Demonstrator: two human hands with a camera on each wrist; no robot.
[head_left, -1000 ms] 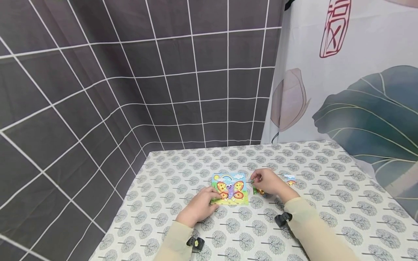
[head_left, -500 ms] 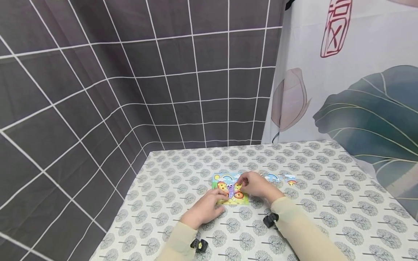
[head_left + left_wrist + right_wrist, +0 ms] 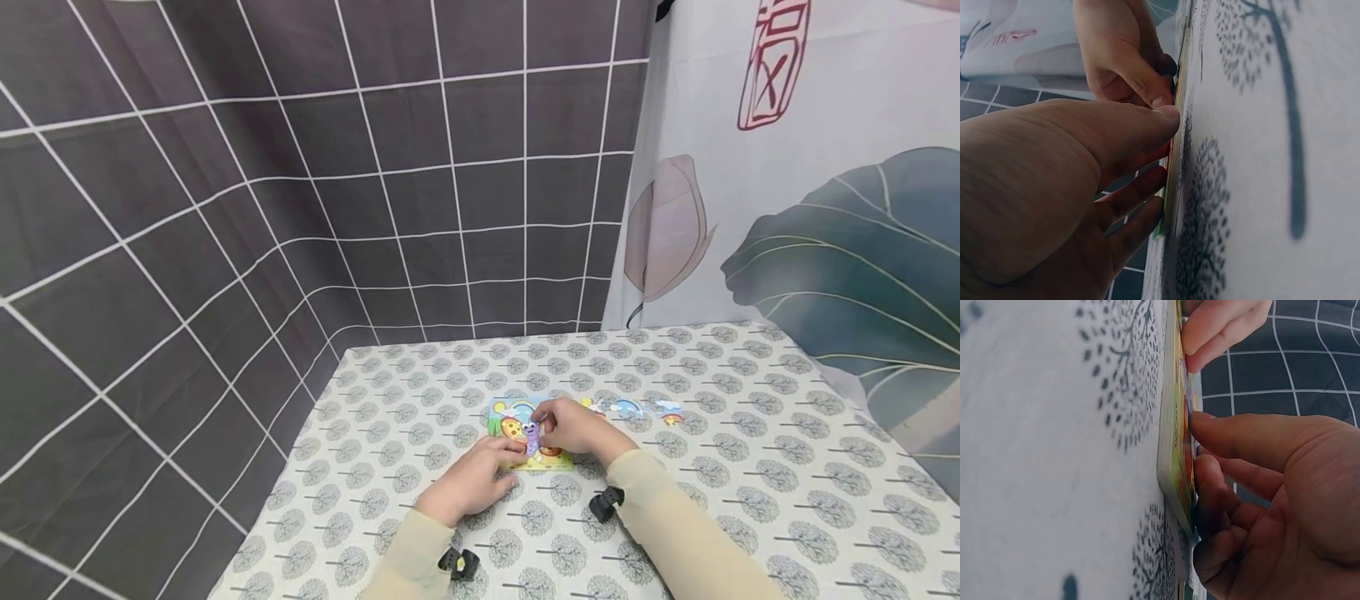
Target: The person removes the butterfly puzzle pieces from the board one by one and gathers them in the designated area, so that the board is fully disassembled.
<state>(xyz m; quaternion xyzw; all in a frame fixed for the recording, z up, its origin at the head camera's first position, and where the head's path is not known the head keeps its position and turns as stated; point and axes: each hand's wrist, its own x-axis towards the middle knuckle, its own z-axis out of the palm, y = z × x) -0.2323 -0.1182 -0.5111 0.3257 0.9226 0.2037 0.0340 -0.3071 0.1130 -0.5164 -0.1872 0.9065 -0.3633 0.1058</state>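
A flat butterfly puzzle board with a purple body and spotted wings lies on the table. My left hand rests on its near left part, fingers extended over the face. In the left wrist view, the thumb of this hand is at the board's near edge. My right hand is over the board's right wing. Its thumb and bent fingers come together close at the board's face, pinching a puzzle piece mostly hidden by them. The right wrist view shows the board's pale edge beside these fingertips.
Loose puzzle pieces lie right of the board: one with a blue rainbow, another with a cloud and red arc. A third piece shows partly behind the right hand. A dark gridded curtain hangs behind the tree-patterned tablecloth.
My right hand has moved left from the loose pieces onto the board's right wing, uncovering pieces behind it. My left hand has slid slightly right over the board.
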